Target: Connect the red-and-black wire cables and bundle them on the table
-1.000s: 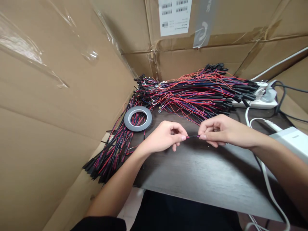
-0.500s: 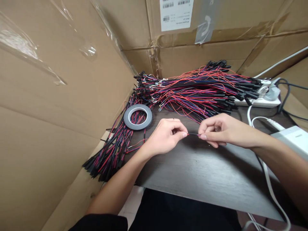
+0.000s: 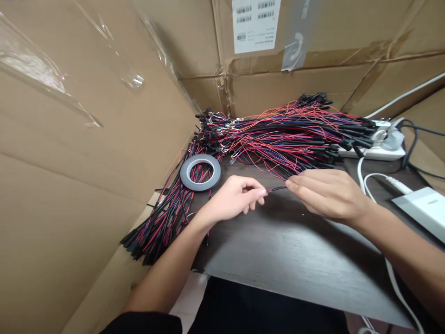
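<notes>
Between my two hands a thin red and black wire harness (image 3: 276, 188) is stretched, with a short dark section showing in the gap. My left hand (image 3: 239, 197) pinches its left end between thumb and fingers. The other end is pinched by my right hand (image 3: 327, 192), turned with its back toward me. A grey roll of tape (image 3: 185, 172) lies just left of my left hand, on top of a bundle of red, blue and black wires (image 3: 163, 227). Behind my hands a larger pile of wire harnesses (image 3: 285, 125) with black connectors spreads across the table.
Cardboard walls stand at the left (image 3: 86, 162) and the back (image 3: 313, 83). On the right are a white power strip (image 3: 371, 152), a white adapter box (image 3: 424, 211) and a white cable (image 3: 392, 276). The dark table (image 3: 278, 260) ends in front of my lap.
My right hand has rolled over so that its back faces up, still pinching the harness. My left hand has shifted slightly left, and the dark section now slants up to the right.
</notes>
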The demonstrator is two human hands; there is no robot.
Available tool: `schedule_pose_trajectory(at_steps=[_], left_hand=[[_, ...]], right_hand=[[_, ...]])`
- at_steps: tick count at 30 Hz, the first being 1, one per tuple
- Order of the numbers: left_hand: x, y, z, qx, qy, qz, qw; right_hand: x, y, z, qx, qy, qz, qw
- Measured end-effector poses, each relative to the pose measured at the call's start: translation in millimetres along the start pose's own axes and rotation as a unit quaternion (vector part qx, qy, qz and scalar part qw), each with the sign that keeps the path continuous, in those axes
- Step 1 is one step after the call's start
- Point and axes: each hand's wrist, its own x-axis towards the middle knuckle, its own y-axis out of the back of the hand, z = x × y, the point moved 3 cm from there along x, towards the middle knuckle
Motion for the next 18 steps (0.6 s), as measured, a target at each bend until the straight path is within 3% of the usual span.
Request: schedule_pose_trajectory(at_steps=[3, 6, 8, 12, 16, 18], left_hand=[[2, 0.6, -5, -0.136, 0.097, -0.053, 0.984], [1, 3.8, -8, -0.186, 0.125, -0.068, 0.972], [1, 4.7, -8, -0.21, 0.134, -0.077, 0.965], [0, 3.6, -1, -0.186, 0.1, -0.046, 0.976], [-3, 1.0, 8, -0.072, 0.032, 0.02, 0.997], [-4, -0.1, 10, -0.011, -0.009, 0.034, 0.999]], right_hand=[[-9, -4, 4, -0.07, 0.091, 0.057, 0.992], [-16, -5, 2, -0.1, 0.157, 0.089, 0.978], [-18, -3, 1, -0.103, 0.155, 0.085, 0.979], [-13, 3, -3, -0.092, 0.154, 0.094, 0.979], [-1, 7, -14, -0.121, 0.208, 0.092, 0.966], [6, 7, -19, -0.096, 0.199, 0.09, 0.971]])
